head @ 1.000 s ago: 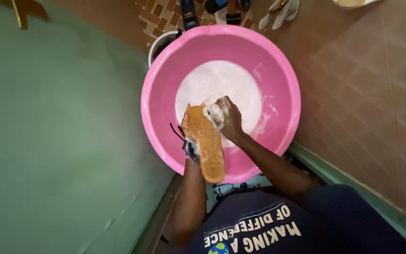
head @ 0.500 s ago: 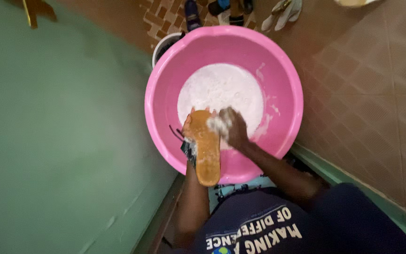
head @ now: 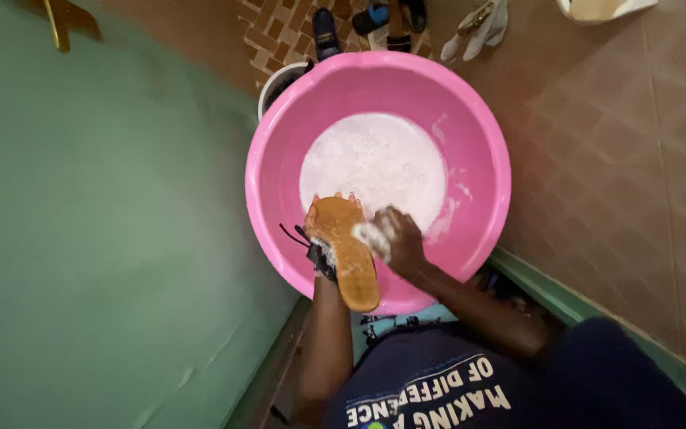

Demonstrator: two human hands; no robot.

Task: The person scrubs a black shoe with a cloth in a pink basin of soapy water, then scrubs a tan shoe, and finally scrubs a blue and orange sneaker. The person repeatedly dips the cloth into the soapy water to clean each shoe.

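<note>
While the shoe (head: 344, 250) is held sole-up over the near side of the pink basin (head: 279, 171), its tan sole faces the camera and dark laces dangle off its left edge. The left hand (head: 321, 230) grips it from underneath, fingertips curling over the toe end. The right hand (head: 397, 238) is closed around a soapy white sponge (head: 371, 237), pressed against the sole's right edge. Foamy white water (head: 375, 163) fills the basin's bottom. The basin sits between a green wall (head: 97, 238) and a brown tiled floor (head: 621, 175); a white bucket (head: 278, 79) peeks out behind it, with footwear (head: 375, 17) beyond.
</note>
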